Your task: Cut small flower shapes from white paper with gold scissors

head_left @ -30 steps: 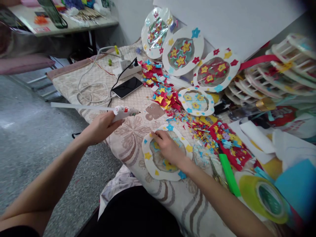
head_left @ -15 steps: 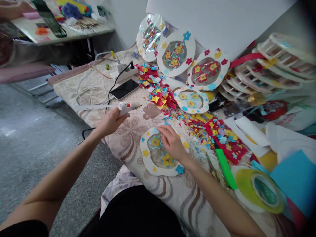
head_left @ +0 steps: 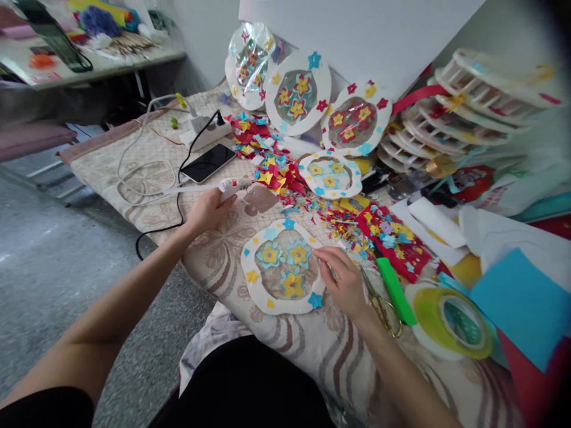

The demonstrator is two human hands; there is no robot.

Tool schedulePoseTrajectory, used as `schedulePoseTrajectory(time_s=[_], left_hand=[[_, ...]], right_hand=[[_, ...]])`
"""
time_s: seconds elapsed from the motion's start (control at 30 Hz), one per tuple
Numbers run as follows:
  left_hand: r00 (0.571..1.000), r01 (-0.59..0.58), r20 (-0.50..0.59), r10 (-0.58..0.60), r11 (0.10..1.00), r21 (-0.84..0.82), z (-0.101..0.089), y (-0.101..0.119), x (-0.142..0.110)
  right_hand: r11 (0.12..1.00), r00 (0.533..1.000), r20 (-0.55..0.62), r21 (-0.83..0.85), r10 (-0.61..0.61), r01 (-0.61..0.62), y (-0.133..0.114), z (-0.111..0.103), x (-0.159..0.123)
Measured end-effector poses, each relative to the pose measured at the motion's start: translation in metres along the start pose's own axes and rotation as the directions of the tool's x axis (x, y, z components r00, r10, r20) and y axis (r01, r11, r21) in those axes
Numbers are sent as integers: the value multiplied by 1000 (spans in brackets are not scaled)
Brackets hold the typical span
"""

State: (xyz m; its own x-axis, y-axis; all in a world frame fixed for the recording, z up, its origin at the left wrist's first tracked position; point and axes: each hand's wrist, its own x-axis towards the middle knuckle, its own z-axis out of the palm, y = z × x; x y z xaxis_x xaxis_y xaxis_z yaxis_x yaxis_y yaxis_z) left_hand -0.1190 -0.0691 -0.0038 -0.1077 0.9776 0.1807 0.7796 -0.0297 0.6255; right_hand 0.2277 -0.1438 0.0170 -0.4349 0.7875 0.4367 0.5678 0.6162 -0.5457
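My left hand (head_left: 208, 209) is closed round a white hot glue gun (head_left: 229, 188), its tip pointing right and a long white glue stick (head_left: 191, 189) trailing out behind. Flat on the cloth lies a white wavy-edged ring (head_left: 255, 293) with a clear middle. Three yellow flowers with pale blue petals, including a lower flower (head_left: 293, 285), sit in that middle, and small blue and yellow shapes dot the rim. At the ring's right edge, my right hand (head_left: 345, 279) has its fingertips pinched together; whatever is between them is hidden.
Decorated rings, one a red-flowered ring (head_left: 331, 132), lean at the back. Paper scraps (head_left: 285, 176) spread across the table beside a phone (head_left: 209, 163) and power strip (head_left: 207, 137). Scissors (head_left: 384, 309), a green-handled cutter (head_left: 396, 291) and a tape roll (head_left: 455, 321) lie right.
My right hand has moved from the ring's upper part to its right edge, uncovering the flower on the right. The left hand still holds the glue gun. The view has shifted slightly.
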Motion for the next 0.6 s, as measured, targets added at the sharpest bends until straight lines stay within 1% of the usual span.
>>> schedulePoseTrajectory(time_s=[0.1,0.17,0.27,0.4,0.5,0.6], left_hand=[[999,-5,-40,8,997,76,2,0,6],[998,-24,-47,29,996,84,2,-1,7],[997,-28,-65,35,994,105,1,-3,6],[994,-15,-109,32,988,156,1,-3,2],[990,-1,-141,27,984,181,1,-2,-2],[986,-11,-161,41,983,183,0,-5,-6]], right_hand=[[999,999,-42,15,30,-29,0,-1,-10],[998,997,-54,35,60,-58,2,-2,-18],[994,993,-64,53,96,-93,5,-5,-28],[980,978,-94,88,185,-177,7,-9,-34],[971,971,-84,108,223,-214,7,-9,-36],[962,964,-64,113,257,-249,8,-7,-39]])
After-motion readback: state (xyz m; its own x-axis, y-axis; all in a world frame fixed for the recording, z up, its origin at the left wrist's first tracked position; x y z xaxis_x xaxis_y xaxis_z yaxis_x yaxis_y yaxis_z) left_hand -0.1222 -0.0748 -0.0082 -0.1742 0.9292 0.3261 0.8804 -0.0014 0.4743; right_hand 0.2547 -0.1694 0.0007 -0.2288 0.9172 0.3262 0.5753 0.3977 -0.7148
